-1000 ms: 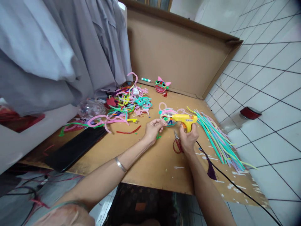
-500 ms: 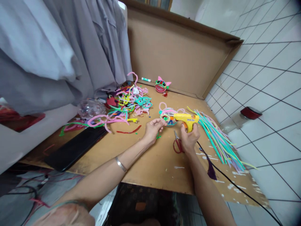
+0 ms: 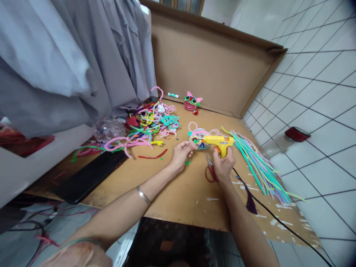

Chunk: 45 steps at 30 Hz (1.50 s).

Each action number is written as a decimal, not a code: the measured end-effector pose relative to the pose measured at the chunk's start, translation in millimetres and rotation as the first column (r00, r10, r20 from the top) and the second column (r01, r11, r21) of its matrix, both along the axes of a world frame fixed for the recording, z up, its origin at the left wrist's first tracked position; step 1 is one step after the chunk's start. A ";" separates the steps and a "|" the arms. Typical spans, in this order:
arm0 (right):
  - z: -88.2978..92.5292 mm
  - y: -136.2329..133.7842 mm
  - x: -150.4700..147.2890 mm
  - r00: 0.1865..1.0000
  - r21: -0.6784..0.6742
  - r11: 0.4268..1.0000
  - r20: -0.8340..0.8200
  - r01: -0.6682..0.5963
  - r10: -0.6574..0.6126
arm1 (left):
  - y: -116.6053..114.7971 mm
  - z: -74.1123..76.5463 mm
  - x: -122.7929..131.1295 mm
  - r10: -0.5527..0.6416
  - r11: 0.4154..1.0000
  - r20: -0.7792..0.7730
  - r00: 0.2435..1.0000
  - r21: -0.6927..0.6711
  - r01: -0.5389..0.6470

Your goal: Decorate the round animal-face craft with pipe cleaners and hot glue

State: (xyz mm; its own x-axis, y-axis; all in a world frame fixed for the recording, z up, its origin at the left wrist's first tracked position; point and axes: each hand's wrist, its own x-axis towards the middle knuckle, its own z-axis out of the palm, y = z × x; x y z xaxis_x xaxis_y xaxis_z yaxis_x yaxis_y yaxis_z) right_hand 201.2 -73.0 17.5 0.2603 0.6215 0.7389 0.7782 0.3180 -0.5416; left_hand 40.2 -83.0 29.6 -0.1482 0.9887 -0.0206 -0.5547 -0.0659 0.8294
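My right hand (image 3: pixel 223 164) grips a yellow glue gun (image 3: pixel 218 141) by its handle, nozzle pointing left at a small round pipe-cleaner craft piece (image 3: pixel 199 138) on the cardboard board (image 3: pixel 172 185). My left hand (image 3: pixel 182 152) is closed in a pinch at the left edge of that craft piece, holding a small green bit I cannot name. Red-handled scissors (image 3: pixel 209 170) lie just left of my right hand. The gun's black cord (image 3: pixel 278 222) trails to the lower right.
A tangle of coloured pipe cleaners (image 3: pixel 150 124) lies to the left, a bundle of straight ones (image 3: pixel 258 165) to the right. A finished pink-eared craft face (image 3: pixel 190 102) and a marker (image 3: pixel 172 95) sit by the cardboard back wall. Grey cloth (image 3: pixel 69 63) hangs left; a black flat object (image 3: pixel 89 176) lies nearby.
The glue gun tilted slightly and returned level; both hands stay at the craft piece. The view shifted a little.
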 end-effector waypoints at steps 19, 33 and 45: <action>-1.2 0.2 -0.4 0.998 0.009 1.000 0.059 -0.017 0.017 | 1.9 -1.9 -0.2 0.004 1.000 -0.004 1.000 0.010 -0.004; -2.1 2.0 1.5 0.999 0.018 1.000 0.042 0.009 -0.010 | 1.4 -0.7 -0.8 -0.004 1.000 0.012 1.000 0.014 0.004; -1.0 -0.4 -0.6 1.000 -0.010 1.000 0.031 -0.002 0.002 | 1.1 0.6 -0.9 -0.009 1.000 0.013 1.000 0.012 0.009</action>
State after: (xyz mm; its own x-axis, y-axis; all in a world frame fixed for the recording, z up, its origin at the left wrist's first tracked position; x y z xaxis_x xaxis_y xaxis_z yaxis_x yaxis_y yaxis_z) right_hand 200.6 -73.3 16.5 0.2364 0.6294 0.7402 0.7938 0.3143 -0.5207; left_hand 39.2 -81.9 30.2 -0.1392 0.9902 -0.0104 -0.5658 -0.0708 0.8215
